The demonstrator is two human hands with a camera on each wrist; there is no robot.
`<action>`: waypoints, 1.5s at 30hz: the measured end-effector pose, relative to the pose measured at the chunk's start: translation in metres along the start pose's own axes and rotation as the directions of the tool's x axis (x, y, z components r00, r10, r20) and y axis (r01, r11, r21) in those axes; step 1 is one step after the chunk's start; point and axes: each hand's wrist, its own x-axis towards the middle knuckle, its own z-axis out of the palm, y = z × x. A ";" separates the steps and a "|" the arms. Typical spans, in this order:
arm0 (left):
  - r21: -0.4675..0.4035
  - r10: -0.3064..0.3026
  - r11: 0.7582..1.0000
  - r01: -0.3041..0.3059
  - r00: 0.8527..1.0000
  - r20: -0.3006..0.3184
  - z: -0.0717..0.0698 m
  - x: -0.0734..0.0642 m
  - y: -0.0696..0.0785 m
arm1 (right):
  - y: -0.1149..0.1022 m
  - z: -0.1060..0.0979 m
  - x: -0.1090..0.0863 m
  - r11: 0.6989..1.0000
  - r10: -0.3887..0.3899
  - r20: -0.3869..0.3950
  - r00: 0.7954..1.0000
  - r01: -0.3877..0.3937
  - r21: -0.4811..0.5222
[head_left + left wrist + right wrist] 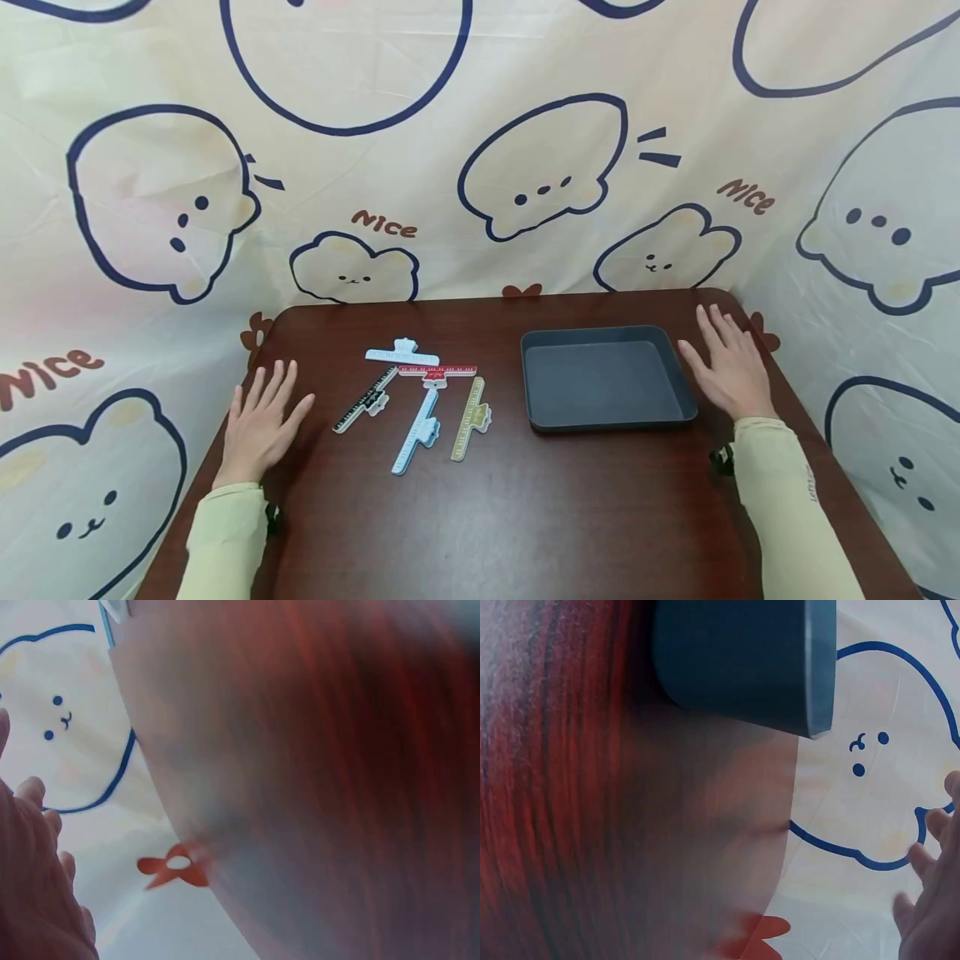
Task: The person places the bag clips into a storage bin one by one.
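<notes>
My left hand [258,425] rests palm down at the table's left edge, fingers straight and spread, holding nothing. At the right edge, beside the dark grey tray [607,377], my right hand [729,362] lies flat with its fingers extended. Several ruler-shaped clips lie left of the tray: a pale blue-white clip [402,357] at the back, a red clip [442,372] touching or nearly touching it, a black clip [365,402] nearest my left hand, a light blue clip [415,435], and a yellow-green clip [469,421]. The wrist views show the hands' fingers only at their outer edges.
The brown wooden table [487,533] has rounded back corners. A cream cloth [435,183] printed with bear outlines hangs behind it and along both sides. The tray's raised wall [742,660] shows in the right wrist view.
</notes>
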 end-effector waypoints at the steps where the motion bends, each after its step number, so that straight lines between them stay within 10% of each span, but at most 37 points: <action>1: 0.001 0.005 1.000 -0.005 1.000 -0.004 0.000 0.001 0.003 | 0.000 0.001 0.000 1.000 0.009 0.014 1.000 -0.009 0.007; 16: 0.009 0.182 0.983 -0.183 0.982 0.057 0.012 0.021 0.093 | -0.007 0.022 -0.001 0.996 0.060 0.253 0.966 -0.076 0.051; 28: -0.067 0.329 0.944 -0.322 0.924 0.193 0.025 0.024 0.178 | -0.003 0.040 0.005 0.991 0.103 0.373 0.922 -0.127 0.041; 32: -0.118 0.400 0.917 -0.382 0.883 0.247 0.034 0.028 0.198 | -0.005 0.042 0.006 0.993 0.091 0.381 0.920 -0.114 0.038; 39: -0.133 0.614 0.788 -0.601 0.749 0.251 0.050 0.037 0.219 | -0.010 0.042 0.007 0.994 0.083 0.384 0.920 -0.105 0.037; 45: -0.090 0.681 0.719 -0.690 0.672 0.292 0.057 0.043 0.231 | -0.012 0.042 0.006 0.994 0.085 0.398 0.913 -0.107 0.033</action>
